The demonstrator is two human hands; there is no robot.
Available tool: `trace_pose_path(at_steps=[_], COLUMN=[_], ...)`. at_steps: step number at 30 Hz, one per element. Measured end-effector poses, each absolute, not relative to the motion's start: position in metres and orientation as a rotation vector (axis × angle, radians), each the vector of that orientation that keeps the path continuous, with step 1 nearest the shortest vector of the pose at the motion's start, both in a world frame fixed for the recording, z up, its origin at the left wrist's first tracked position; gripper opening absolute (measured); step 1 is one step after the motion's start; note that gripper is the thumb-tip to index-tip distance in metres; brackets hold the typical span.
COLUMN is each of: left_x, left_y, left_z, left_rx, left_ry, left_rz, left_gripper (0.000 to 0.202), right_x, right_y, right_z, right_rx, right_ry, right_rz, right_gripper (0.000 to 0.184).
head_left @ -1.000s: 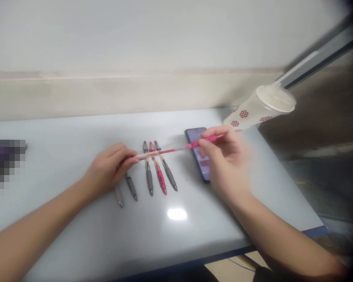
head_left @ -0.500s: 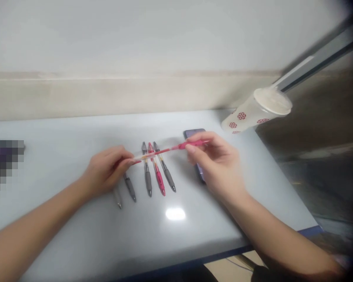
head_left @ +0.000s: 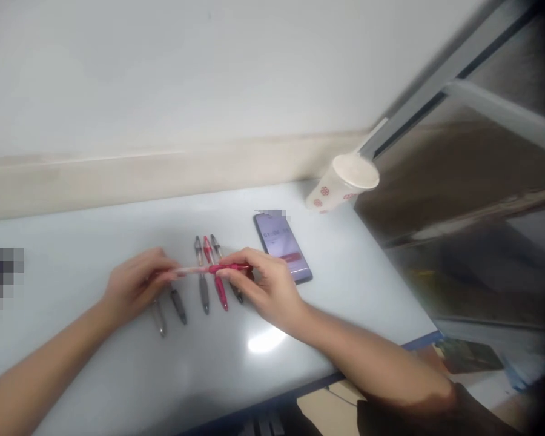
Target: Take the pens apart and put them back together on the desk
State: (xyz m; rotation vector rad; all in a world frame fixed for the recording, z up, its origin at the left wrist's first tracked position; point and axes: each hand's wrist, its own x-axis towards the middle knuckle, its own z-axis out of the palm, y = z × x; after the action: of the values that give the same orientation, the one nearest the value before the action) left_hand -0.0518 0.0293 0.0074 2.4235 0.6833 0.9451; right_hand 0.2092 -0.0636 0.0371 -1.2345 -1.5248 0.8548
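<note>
Above the table, my left hand [head_left: 138,281] is closed on the clear barrel [head_left: 193,270] of a red pen. My right hand [head_left: 267,287] pinches that pen's red grip section [head_left: 227,267]. The two parts meet in line, though blur hides whether they are joined. Beneath them lie a grey-grip pen [head_left: 204,293], another red pen [head_left: 220,293] and a dark pen [head_left: 215,245] partly covered by my right hand. Below my left hand are a second grey-grip pen [head_left: 178,307] and a clear, silver-tipped piece [head_left: 159,321], their upper ends hidden.
A phone [head_left: 272,233] with a lit screen lies beyond my right hand. A tall lidded paper cup [head_left: 329,188] stands at the back right by the wall. At the far left is a dark pixelated object [head_left: 0,272]. The white table's blue front edge [head_left: 318,384] runs below my right forearm.
My hands have come closer together; the red refill that showed between grip and barrel is now covered. The view has shifted, and more of the phone shows.
</note>
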Motion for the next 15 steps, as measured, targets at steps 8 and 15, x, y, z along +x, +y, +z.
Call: trace_pose_path(at_steps=[8, 15], left_x=[-0.046, -0.041], left_y=[0.025, 0.024], left_z=[0.011, 0.017], left_rx=[2.294, 2.108], left_ry=[0.821, 1.053], left_rz=[0.891, 0.932], left_gripper=[0.028, 0.026], right_x=[0.209, 0.217], right_y=[-0.063, -0.059], right_z=[0.037, 0.04], right_rx=[-1.512, -1.37], right_ry=[-1.801, -1.806], right_rz=[0.743, 0.866], right_gripper=[0.055, 0.027])
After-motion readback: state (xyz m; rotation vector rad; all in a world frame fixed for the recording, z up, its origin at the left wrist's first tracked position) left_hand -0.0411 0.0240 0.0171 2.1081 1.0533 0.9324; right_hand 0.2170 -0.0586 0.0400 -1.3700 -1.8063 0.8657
